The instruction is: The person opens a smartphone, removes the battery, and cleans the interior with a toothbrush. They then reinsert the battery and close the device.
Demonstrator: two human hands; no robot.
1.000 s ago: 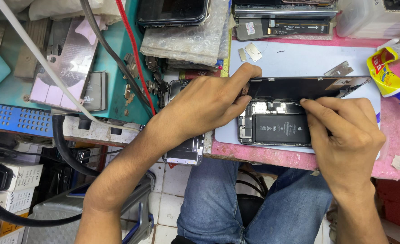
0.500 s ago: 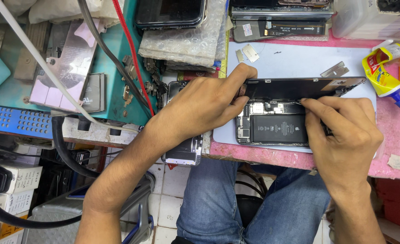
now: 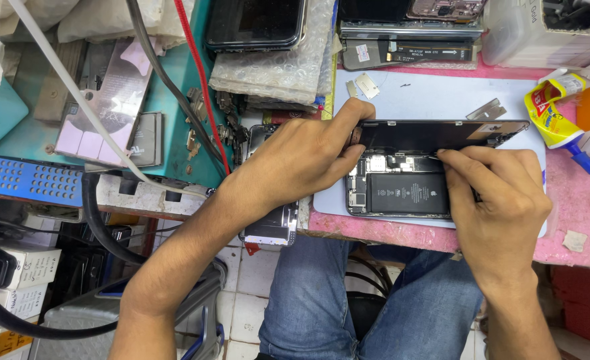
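An opened phone body [image 3: 401, 193] with a black battery lies on a pale work mat [image 3: 435, 97] at the bench's front edge. Its dark screen panel [image 3: 441, 135] stands lifted on edge along the far side. My left hand [image 3: 301, 160] grips the left end of that screen, thumb on top. My right hand [image 3: 498, 200] rests over the right part of the phone body, its fingertips pinched together just under the screen's lower edge. Whether a tool is in those fingers cannot be told.
A yellow glue tube [image 3: 561, 113] with a blue tip lies at the right on the pink bench top [image 3: 575, 213]. A razor blade [image 3: 487, 110] and small metal shields [image 3: 367, 85] lie on the mat. Phones, bubble wrap [image 3: 275, 67] and cables crowd the left and back.
My right hand's fingertips have shifted slightly left under the screen edge. My left hand keeps the screen lifted in the same place.
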